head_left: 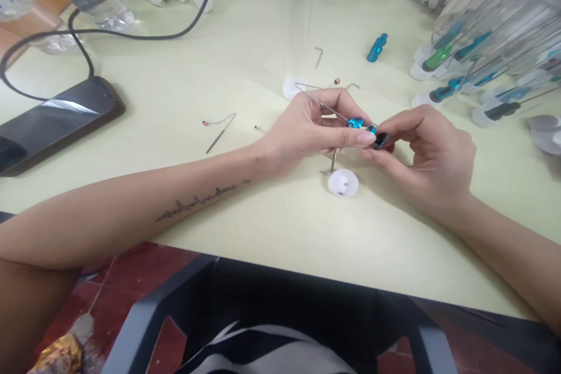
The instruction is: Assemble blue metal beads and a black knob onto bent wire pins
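My left hand (312,128) is closed in a pinch on a thin metal rod (322,105) that carries a small blue metal piece (355,123). My right hand (427,155) is closed too, pinching a small black part (380,141) at the rod's end, right against the left thumb. Just below the hands a white round cap (343,182) with a short metal pin lies on the pale table (245,70). Both forearms rest on the table.
A black phone (52,124) with a cable lies at the left. Loose bent wires (221,131) and a blue handle (377,48) lie on the table. Clear tubes holding blue and green tools (473,64) are stacked at the right. Plastic bottles stand top left.
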Demonstrator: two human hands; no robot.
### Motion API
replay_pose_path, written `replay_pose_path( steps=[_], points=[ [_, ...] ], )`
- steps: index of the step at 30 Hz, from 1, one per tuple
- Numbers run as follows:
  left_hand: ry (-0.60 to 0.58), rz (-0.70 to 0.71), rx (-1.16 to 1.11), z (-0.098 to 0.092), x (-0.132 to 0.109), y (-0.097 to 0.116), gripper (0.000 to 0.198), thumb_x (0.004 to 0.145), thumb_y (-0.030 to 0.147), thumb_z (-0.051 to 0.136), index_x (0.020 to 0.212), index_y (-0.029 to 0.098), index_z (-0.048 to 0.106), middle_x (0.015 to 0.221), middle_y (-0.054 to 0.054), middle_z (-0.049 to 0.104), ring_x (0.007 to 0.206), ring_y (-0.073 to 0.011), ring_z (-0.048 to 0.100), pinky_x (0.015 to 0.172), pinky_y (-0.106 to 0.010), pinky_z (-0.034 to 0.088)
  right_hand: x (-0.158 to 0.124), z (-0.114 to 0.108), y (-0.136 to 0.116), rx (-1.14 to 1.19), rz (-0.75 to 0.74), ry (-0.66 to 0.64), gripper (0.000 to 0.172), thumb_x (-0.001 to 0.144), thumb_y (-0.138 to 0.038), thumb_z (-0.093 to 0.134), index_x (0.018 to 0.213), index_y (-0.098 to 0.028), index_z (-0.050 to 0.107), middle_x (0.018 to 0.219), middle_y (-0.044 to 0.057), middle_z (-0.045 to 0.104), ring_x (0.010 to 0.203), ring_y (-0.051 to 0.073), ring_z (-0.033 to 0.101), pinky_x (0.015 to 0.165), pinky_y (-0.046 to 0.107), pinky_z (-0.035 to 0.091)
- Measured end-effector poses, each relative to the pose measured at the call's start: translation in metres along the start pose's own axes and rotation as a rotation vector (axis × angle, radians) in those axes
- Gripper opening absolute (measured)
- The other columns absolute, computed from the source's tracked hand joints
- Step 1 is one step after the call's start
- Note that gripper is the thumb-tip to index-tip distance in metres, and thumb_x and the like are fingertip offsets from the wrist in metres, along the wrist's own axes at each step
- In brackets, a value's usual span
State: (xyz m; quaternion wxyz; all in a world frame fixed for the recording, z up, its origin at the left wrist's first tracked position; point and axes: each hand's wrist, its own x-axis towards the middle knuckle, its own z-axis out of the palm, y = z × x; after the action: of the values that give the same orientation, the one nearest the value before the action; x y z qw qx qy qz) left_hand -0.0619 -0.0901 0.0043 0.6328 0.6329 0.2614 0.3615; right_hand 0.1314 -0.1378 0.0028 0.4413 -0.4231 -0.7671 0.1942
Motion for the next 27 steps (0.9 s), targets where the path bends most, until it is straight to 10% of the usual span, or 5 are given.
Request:
replay_pose_path(
  steps=[27],
  points=[
    [0.011, 0.012, 0.044, 0.0027, -0.0016, 0.0032, 0.032, 0.069, 0.044, 0.074, 0.078, 0.016, 0.061, 0.065, 0.003, 0.058, 0.055, -0.004, 0.053, 0.043, -0.018, 0.037, 0.0011, -0.0037, -0.0058, -0.075, -0.015, -0.042, 0.015, 0.081, -0.035, 0.068, 0.078, -0.024, 0.059, 0.063, -0.004, 0.059, 0.055, 0.012, 0.052, 0.05, 0.026, 0.04]
  ],
)
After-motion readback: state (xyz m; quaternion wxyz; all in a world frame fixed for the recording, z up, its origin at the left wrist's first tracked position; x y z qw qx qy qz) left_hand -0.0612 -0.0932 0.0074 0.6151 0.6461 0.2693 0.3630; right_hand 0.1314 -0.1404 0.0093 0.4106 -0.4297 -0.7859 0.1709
